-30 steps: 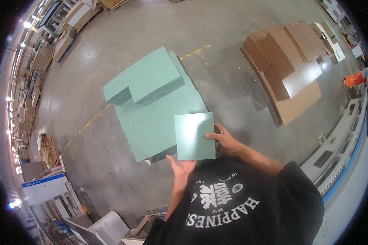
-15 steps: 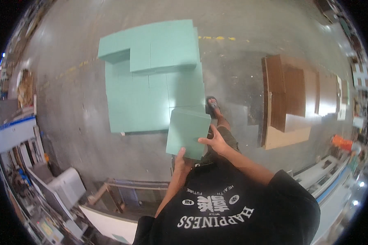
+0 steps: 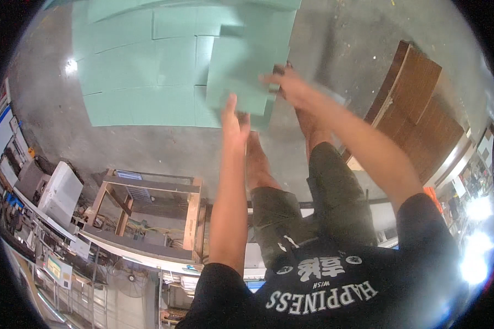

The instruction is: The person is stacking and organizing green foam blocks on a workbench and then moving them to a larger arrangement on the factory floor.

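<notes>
Green panel (image 3: 236,68) in hands (image 3: 237,123), open wooden frame (image 3: 191,227)

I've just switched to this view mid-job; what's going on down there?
A person has both hands at a pale green rectangular piece: the left hand at its near edge, the right hand at its right side. It is over the near right part of a wide spread of green panels; blur hides whether it rests on them or how firmly it is gripped. Brown boards lie off to the right.
</notes>
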Available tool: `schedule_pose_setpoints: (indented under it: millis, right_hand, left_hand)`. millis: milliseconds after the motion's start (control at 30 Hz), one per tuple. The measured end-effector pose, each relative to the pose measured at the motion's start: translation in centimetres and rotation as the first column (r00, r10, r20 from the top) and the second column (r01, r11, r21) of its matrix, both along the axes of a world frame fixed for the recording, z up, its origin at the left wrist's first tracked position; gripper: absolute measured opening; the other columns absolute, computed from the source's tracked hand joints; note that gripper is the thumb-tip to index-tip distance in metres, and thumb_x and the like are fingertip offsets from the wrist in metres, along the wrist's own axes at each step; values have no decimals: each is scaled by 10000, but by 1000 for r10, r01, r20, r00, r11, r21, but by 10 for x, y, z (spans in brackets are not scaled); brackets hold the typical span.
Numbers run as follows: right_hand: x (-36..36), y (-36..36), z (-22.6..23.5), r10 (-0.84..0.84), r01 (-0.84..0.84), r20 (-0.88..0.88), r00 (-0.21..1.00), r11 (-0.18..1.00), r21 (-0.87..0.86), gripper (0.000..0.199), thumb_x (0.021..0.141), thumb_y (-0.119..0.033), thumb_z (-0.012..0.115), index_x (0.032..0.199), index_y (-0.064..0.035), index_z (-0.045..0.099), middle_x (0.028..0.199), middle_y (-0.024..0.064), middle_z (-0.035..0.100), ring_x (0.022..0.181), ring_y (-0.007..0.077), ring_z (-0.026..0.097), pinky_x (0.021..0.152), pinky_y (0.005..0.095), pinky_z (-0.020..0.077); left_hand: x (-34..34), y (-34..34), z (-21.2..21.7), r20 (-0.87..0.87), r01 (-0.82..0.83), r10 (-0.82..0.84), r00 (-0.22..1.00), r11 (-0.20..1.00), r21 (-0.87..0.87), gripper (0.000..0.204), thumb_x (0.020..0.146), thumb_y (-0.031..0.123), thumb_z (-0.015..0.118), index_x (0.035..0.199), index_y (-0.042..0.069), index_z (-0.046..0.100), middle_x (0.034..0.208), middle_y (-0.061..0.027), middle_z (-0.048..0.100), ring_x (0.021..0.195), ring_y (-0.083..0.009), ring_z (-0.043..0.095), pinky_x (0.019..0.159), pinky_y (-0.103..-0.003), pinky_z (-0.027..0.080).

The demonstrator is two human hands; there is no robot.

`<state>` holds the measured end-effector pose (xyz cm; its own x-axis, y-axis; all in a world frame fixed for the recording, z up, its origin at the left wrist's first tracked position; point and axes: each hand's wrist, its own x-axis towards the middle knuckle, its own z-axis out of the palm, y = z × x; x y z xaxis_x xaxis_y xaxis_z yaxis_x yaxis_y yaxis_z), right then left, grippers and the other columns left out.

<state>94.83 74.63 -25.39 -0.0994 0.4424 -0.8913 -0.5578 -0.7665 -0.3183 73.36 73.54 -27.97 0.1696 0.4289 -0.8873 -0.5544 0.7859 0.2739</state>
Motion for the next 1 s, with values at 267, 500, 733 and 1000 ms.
schedule_pose_setpoints:
  millis: [267, 500, 733, 1000]
  right_hand:
    - [44, 44, -72, 25, -34, 61, 998, 988, 152, 550, 946, -312, 716, 1393, -45, 538, 1405, 57, 564, 1287, 230, 520, 1093, 413, 439]
    - [43, 53, -77, -24, 6, 124, 992, 990, 140, 565, 929, -342, 731, 1385, -55, 560, 1414, 47, 561, 1366, 205, 444, 1157, 417, 335]
    - [39, 52, -74, -9, -12, 151, 988, 990, 140, 623, 901, -357, 748, 1400, -49, 538, 1404, 55, 566, 1342, 216, 473, 1152, 401, 330]
    - [40, 52, -73, -58, 40, 165, 985, 993, 109, 641, 866, -337, 799, 1374, -56, 527, 1285, 86, 648, 1247, 225, 518, 1082, 405, 385]
  left_hand:
    - [55, 60, -67, 1, 42, -42, 999, 998, 48, 558, 938, 317, 755, 1378, 78, 509, 1380, -49, 546, 1280, -235, 501, 1154, -399, 390]
    - [61, 70, -67, 34, 91, -96, 995, 987, 132, 614, 902, 277, 797, 1388, 63, 488, 1411, -44, 520, 1318, -219, 461, 1207, -403, 357]
    - [51, 75, -56, -95, 245, -236, 967, 964, 101, 792, 854, 271, 834, 1464, 28, 392, 1472, -56, 457, 1384, -214, 392, 1230, -416, 198]
    - [42, 65, -71, -214, 308, -283, 935, 947, 92, 719, 817, 342, 866, 1354, 13, 520, 1407, -64, 524, 1361, -177, 415, 1191, -396, 234]
